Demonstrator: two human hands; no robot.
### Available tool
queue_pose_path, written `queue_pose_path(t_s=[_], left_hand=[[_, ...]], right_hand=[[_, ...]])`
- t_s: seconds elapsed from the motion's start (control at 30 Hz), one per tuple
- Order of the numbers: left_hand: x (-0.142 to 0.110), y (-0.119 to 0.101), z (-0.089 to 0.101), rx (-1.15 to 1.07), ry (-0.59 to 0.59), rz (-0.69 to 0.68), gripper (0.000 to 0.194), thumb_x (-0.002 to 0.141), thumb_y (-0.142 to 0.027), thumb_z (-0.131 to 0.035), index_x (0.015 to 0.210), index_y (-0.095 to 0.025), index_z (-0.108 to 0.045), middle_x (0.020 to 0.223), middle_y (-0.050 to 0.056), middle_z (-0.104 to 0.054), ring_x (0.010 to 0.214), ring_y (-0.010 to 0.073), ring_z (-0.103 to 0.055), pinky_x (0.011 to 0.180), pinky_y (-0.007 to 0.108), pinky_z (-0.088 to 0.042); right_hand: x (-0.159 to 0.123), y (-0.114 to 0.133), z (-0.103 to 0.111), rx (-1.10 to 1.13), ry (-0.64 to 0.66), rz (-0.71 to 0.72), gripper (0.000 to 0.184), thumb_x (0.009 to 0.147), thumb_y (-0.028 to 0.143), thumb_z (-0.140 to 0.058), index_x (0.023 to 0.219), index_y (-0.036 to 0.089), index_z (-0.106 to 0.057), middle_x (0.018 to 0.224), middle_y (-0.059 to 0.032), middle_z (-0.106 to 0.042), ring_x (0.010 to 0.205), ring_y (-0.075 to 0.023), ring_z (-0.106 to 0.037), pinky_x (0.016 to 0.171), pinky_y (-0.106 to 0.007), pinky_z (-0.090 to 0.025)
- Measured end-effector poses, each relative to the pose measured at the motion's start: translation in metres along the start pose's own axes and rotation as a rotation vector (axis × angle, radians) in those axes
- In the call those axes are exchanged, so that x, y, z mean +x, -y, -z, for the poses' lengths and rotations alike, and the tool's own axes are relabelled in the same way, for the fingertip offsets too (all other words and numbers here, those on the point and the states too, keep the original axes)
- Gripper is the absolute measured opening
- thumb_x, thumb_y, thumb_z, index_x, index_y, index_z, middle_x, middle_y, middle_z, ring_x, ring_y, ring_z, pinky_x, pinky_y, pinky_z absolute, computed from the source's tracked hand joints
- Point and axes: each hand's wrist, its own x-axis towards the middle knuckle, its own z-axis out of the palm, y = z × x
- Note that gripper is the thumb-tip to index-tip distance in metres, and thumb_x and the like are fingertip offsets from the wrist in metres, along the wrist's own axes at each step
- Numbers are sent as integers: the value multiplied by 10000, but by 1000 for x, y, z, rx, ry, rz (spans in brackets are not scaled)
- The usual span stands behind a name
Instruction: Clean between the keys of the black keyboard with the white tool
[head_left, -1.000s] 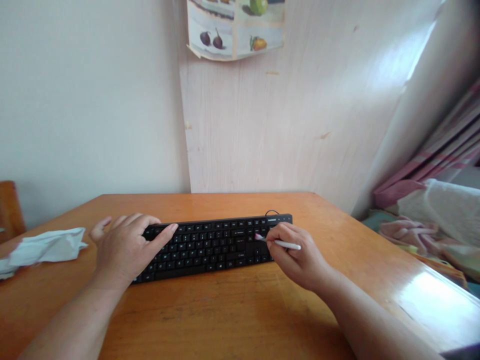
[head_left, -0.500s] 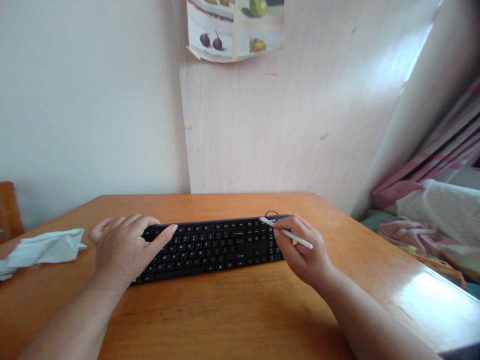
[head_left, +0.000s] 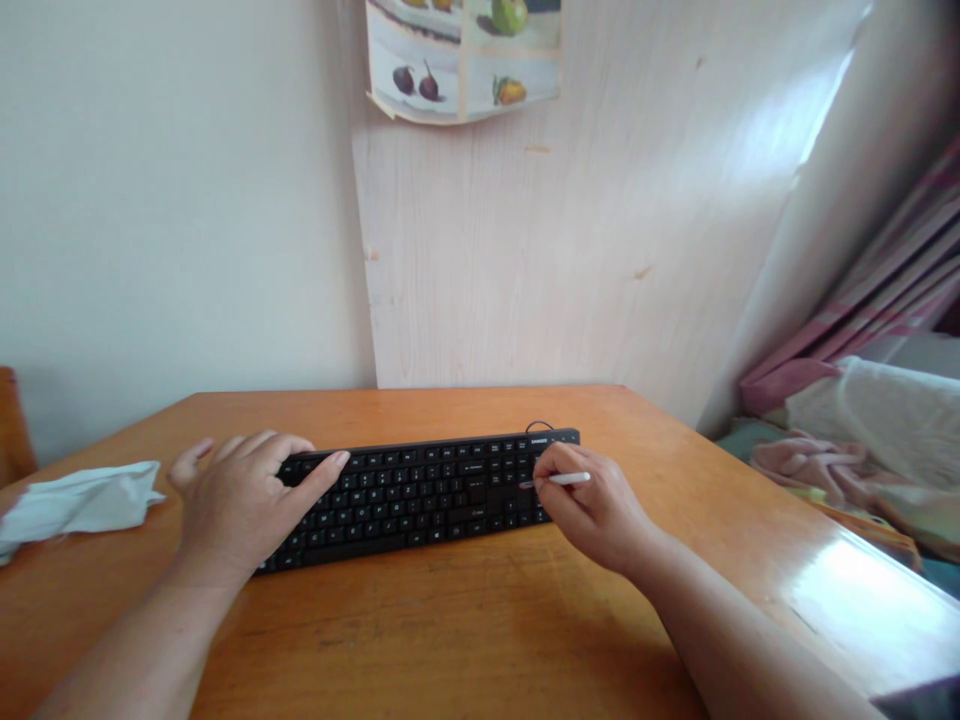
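Note:
A black keyboard [head_left: 420,492] lies across the orange wooden table [head_left: 465,620]. My left hand [head_left: 244,495] rests flat on the keyboard's left end, fingers stretched out. My right hand [head_left: 592,505] is at the keyboard's right end, fingers pinched on a thin white stick with a small brush tip [head_left: 559,480]. The tip points left and touches the keys near the right block.
A crumpled white cloth or tissue [head_left: 79,500] lies at the table's left edge. A wooden panel with a fruit poster [head_left: 461,55] stands behind the table. Bedding and pink cloth [head_left: 862,440] lie beyond the table's right edge.
My right hand swept the stick's tip from the middle keys up to the keyboard's far edge, then back down onto the keys. The left hand stayed put. The view shifted slightly.

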Motion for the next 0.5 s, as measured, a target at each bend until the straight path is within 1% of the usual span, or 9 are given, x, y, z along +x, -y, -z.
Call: queue_pose_path(t_s=[0.17, 0.37, 0.43, 0.5], left_hand=[[0, 0, -1, 1, 11, 7, 440, 892, -657, -461, 824, -271, -662, 881, 37, -751, 943, 291, -646, 1025, 488, -268], [0, -1, -1, -5, -2, 5, 449, 892, -658, -446, 808, -272, -658, 876, 40, -751, 934, 289, -647, 1028, 490, -270], [1, -1, 0, -4, 3, 8, 458, 888, -666, -435, 804, -274, -658, 875, 43, -751, 938, 291, -648, 1017, 488, -281], [1, -1, 0, -4, 12, 12, 465, 886, -672, -424, 804, -278, -657, 873, 43, -751, 944, 291, -650, 1009, 485, -288]], right_hand=[[-1, -3, -1, 46, -147, 22, 117, 916, 128, -541, 847, 220, -564, 753, 6, -599, 706, -150, -569, 668, -285, -407], [0, -5, -2, 88, -314, 39, 99, 942, 150, -563, 962, 224, -626, 828, -19, -632, 755, -166, -600, 707, -311, -457], [1, -5, -1, 99, -321, 55, 124, 942, 149, -563, 1000, 222, -644, 860, -33, -640, 759, -170, -601, 715, -320, -469], [1, -4, 0, 100, -299, 55, 122, 943, 159, -567, 1000, 220, -657, 865, -40, -633, 747, -170, -596, 707, -324, -473]])
